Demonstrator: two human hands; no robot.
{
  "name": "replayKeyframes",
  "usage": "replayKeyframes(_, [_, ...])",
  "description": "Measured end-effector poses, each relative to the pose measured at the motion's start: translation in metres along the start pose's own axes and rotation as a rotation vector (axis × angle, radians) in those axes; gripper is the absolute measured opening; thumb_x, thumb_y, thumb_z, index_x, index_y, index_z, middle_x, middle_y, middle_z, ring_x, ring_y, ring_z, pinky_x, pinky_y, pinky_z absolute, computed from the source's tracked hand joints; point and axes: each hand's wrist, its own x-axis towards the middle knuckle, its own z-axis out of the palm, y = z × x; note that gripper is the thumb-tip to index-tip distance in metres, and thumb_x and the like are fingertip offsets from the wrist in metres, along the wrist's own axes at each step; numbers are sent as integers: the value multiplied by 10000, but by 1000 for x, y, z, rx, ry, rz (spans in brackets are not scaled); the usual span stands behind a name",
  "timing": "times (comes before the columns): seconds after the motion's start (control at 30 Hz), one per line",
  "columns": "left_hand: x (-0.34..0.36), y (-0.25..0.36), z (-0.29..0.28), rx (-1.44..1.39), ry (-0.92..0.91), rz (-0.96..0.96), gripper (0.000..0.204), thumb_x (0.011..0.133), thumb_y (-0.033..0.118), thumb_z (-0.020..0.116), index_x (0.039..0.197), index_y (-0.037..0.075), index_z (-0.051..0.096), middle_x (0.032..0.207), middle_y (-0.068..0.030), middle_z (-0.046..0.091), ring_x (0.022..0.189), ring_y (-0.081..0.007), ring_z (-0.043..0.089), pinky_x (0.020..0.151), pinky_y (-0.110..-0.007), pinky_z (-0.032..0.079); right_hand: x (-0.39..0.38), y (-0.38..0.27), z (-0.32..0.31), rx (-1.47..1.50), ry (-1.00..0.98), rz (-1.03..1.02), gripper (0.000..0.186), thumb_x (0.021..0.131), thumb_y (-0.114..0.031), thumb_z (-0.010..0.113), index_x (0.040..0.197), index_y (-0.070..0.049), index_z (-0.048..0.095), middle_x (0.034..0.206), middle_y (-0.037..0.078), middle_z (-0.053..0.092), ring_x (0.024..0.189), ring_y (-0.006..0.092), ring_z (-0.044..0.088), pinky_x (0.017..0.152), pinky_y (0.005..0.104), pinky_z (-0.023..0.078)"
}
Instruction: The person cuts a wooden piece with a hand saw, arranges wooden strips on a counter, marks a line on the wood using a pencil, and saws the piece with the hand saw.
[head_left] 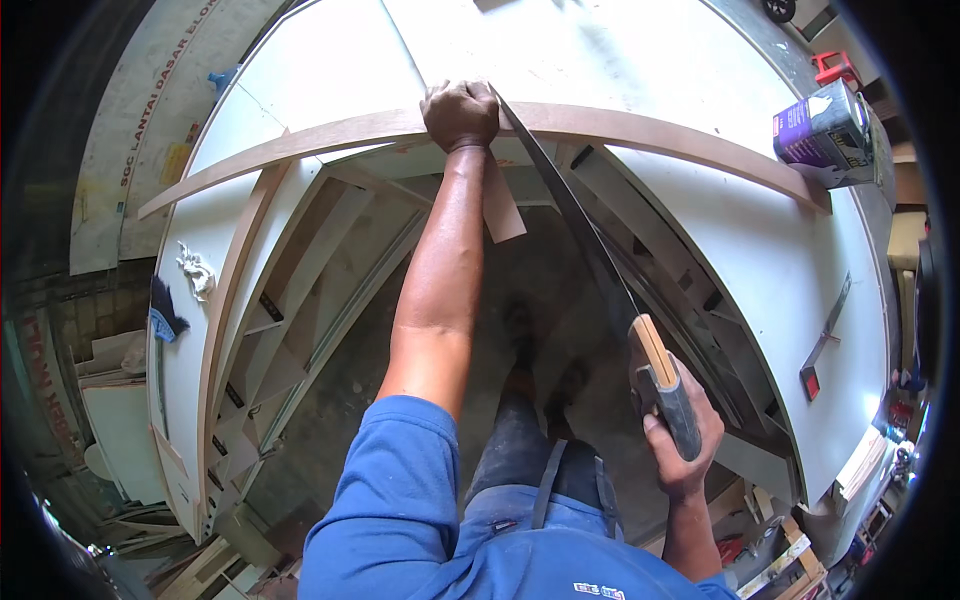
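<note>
My left hand (pixel 462 116) is closed in a fist on a long wooden strip (pixel 620 125) that lies across the white worktop and spans its curved cut-out. Below this hand a short flat piece of wood (pixel 507 212) juts toward me; its upper end is hidden behind my wrist. My right hand (pixel 690 425) grips the wood-and-dark handle of a handsaw (pixel 578 208). The saw's long blade slants up and left, its tip end beside the knuckles of my left hand, against the strip. Whether the teeth have cut into the wood I cannot tell.
A purple-and-white metal can (pixel 830 138) stands by the strip's right end. On the right wing of the white worktop (pixel 690 215) lies a thin blade tool with a red end (pixel 811 383). A white rag (pixel 195 272) and a blue-handled brush (pixel 165 318) rest on the left wing.
</note>
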Motion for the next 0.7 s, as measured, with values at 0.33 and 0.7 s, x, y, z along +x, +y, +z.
replayKeyframes(0.33, [-3,2,7,-61,-31,-46,328,823,275,542,683,46,731,794,-184,712,803,-385,675,821,-483,525,119,25,61,-21,69,-223,546,769,-37,609,1308,44,609,1197,253,688,1098,317,703,975,373,518])
replayKeyframes(0.7, [-2,20,12,-85,-22,-25,318,822,275,546,651,59,703,798,-170,708,812,-379,667,803,-482,521,142,46,70,-35,135,-356,527,782,-34,627,1302,48,606,1105,262,697,991,342,727,881,382,547])
